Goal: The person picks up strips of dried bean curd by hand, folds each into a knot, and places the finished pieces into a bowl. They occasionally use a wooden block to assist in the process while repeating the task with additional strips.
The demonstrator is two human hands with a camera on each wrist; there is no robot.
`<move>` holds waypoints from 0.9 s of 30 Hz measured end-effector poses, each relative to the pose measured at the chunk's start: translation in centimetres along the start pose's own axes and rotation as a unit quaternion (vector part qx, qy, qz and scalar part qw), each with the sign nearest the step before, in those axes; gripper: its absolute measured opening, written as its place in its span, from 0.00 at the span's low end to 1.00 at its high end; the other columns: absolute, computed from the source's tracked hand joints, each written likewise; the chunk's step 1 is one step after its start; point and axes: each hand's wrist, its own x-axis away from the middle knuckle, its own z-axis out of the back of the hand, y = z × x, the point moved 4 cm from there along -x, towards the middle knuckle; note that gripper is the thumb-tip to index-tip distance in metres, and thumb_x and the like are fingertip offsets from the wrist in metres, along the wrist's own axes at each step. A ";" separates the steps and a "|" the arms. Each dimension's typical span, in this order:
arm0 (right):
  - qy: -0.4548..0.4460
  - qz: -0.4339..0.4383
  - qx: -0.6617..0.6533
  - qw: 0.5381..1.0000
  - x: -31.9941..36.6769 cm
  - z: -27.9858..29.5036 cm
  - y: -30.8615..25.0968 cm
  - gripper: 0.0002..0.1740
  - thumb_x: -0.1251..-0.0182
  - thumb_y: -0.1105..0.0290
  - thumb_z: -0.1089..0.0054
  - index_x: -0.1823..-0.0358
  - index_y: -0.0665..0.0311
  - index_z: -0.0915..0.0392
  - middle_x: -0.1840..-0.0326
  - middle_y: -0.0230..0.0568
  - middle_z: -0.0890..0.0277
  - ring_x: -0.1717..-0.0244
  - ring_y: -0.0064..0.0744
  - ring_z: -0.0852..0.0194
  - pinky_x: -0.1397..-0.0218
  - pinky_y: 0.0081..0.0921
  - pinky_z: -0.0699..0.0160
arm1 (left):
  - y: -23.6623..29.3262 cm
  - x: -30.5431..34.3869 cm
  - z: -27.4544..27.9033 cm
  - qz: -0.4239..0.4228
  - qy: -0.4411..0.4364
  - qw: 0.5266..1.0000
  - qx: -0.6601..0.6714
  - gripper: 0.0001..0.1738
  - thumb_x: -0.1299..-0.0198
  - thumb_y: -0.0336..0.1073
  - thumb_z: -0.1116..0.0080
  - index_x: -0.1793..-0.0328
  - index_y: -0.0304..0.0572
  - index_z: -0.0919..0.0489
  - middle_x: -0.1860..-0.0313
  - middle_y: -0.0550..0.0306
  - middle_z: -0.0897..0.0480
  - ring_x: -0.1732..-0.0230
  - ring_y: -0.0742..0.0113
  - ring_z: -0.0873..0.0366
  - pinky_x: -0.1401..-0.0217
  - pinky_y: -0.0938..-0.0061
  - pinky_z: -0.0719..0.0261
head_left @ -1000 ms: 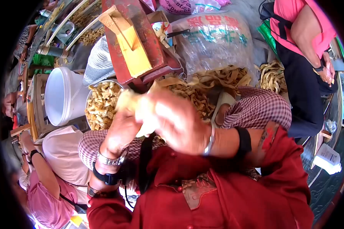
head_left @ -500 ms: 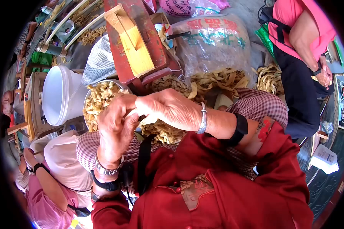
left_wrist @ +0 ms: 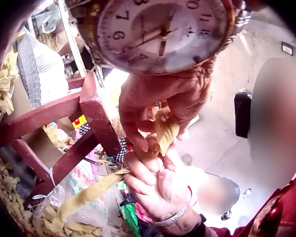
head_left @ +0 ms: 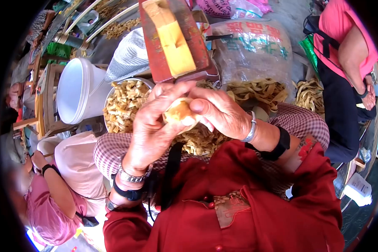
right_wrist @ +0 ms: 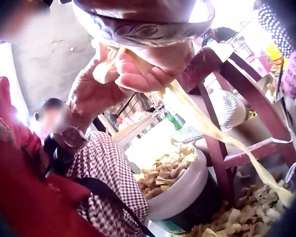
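Between both hands, in front of the chest, is a pale yellow folded strip [head_left: 179, 111], like a dried leaf, with a rounded top facing up. My left hand [head_left: 153, 119] pinches it from one side, fingers curled and thumb against its lower edge. From the other side my right hand [head_left: 222, 112] grips it, with its thumb on the fold. A long loose end of the strip [right_wrist: 202, 118] trails from the right hand toward the pile below in the right wrist view. A bowl of folded pieces [head_left: 125, 105] stands just beyond the left hand.
A red wooden bench [head_left: 199, 50] carries a yellow wooden block [head_left: 176, 50] ahead. Long dried strips [head_left: 258, 91] spill from a clear plastic sack [head_left: 256, 54]. A white bucket [head_left: 75, 90] stands at left. Seated people are on both sides, one in pink [head_left: 50, 206].
The hands, blurred and overlapping earlier, turned apart and now face each other around the strip, showing its rounded fold. The head view shifted, so the bench and bowl appear farther right.
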 end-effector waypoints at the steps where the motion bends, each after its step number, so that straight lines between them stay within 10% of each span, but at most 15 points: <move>1: 0.002 -0.007 -0.007 1.000 0.0 -0.1 0.2 0.19 0.28 0.58 0.53 0.56 0.70 0.29 0.71 0.46 0.26 0.69 0.31 0.27 0.63 0.28 0.30 | 0.2 -0.1 -0.1 -0.003 -0.002 1.000 -0.022 0.24 0.44 0.37 0.37 0.41 0.38 0.25 0.49 0.55 0.23 0.44 0.63 0.31 0.39 0.72 0.36; 3: 0.016 0.004 -0.015 1.000 -0.3 -0.1 0.3 0.16 0.30 0.61 0.50 0.54 0.69 0.32 0.67 0.43 0.24 0.65 0.29 0.26 0.60 0.27 0.28 | -0.1 -0.3 -0.3 -0.036 -0.003 0.999 -0.027 0.24 0.36 0.44 0.46 0.40 0.35 0.27 0.47 0.51 0.24 0.41 0.62 0.32 0.36 0.68 0.38; 7: 0.037 -0.021 -0.046 0.998 -0.4 0.0 0.2 0.19 0.32 0.65 0.45 0.47 0.66 0.40 0.61 0.40 0.23 0.63 0.26 0.23 0.59 0.25 0.24 | -1.9 0.1 -1.2 0.168 -0.016 0.938 0.302 0.33 0.33 0.55 0.58 0.38 0.29 0.34 0.45 0.43 0.25 0.59 0.58 0.19 0.63 0.70 0.17; 12: 0.078 0.091 0.027 0.992 -0.4 0.9 0.6 0.21 0.33 0.56 0.44 0.49 0.65 0.35 0.63 0.40 0.23 0.62 0.24 0.22 0.58 0.23 0.25 | -2.2 0.5 -1.6 0.195 -0.088 0.854 0.475 0.32 0.34 0.54 0.55 0.42 0.27 0.31 0.54 0.47 0.24 0.67 0.61 0.21 0.65 0.62 0.17; 20: 0.086 0.023 0.213 0.973 1.2 4.7 0.5 0.17 0.35 0.60 0.40 0.73 0.68 0.25 0.84 0.30 0.36 0.81 0.18 0.41 0.77 0.21 0.41 | -2.7 0.2 1.3 0.178 0.005 0.803 0.568 0.24 0.31 0.45 0.57 0.46 0.26 0.28 0.58 0.49 0.24 0.66 0.67 0.27 0.57 0.59 0.17; 27: 0.080 -0.048 0.124 0.988 1.2 4.0 1.8 0.14 0.32 0.62 0.45 0.67 0.68 0.26 0.80 0.29 0.35 0.81 0.16 0.37 0.82 0.17 0.36 | -3.1 0.0 1.3 0.188 0.067 0.895 0.400 0.31 0.31 0.55 0.59 0.49 0.27 0.26 0.63 0.53 0.27 0.74 0.72 0.29 0.67 0.68 0.15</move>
